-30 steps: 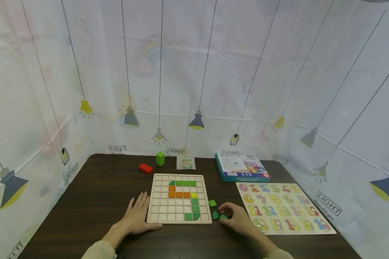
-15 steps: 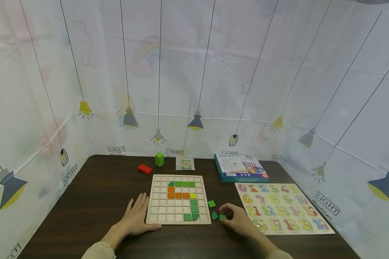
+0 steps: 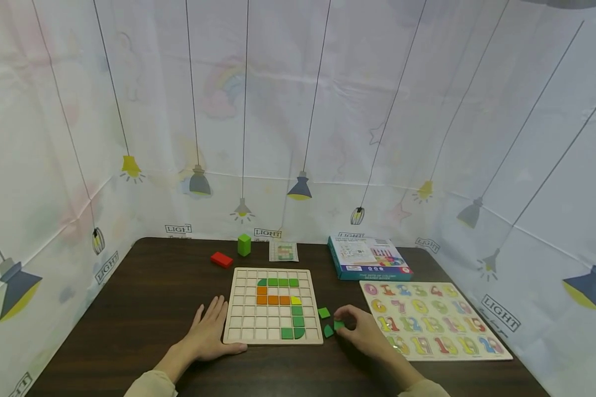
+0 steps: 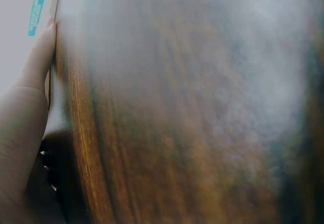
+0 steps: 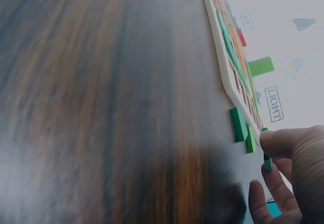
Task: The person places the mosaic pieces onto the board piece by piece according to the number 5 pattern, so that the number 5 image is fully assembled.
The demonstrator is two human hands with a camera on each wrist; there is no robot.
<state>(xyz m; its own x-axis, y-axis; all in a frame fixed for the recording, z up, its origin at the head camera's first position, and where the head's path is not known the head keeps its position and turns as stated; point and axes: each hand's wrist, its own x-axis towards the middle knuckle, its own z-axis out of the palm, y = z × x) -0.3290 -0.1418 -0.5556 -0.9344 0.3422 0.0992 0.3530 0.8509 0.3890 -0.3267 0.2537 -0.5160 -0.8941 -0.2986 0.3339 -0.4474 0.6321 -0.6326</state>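
Observation:
A wooden grid board [image 3: 243, 320] lies on the dark table, with green, orange and yellow tiles in some of its squares. My left hand [image 3: 206, 331] rests flat on the table at the board's left side, fingers spread and thumb by the near left corner. To the right of the board, my right hand [image 3: 362, 331] pinches a small green tile [image 3: 339, 325] between thumb and fingers; the right wrist view shows the thumb [image 5: 283, 140] partly covering it. Close by lie a rounded dark green tile [image 3: 328, 331] and a lighter green square tile [image 3: 324, 313].
Behind the board are a red block [image 3: 222, 259], an upright green block [image 3: 244, 245] and a pattern card [image 3: 283, 251]. A flat box [image 3: 370, 258] lies at the back right. A number puzzle board [image 3: 434, 320] is beside my right forearm.
My right hand has shifted slightly away from me and left with the green tile, which now shows at a different angle. The left hand stays in place.

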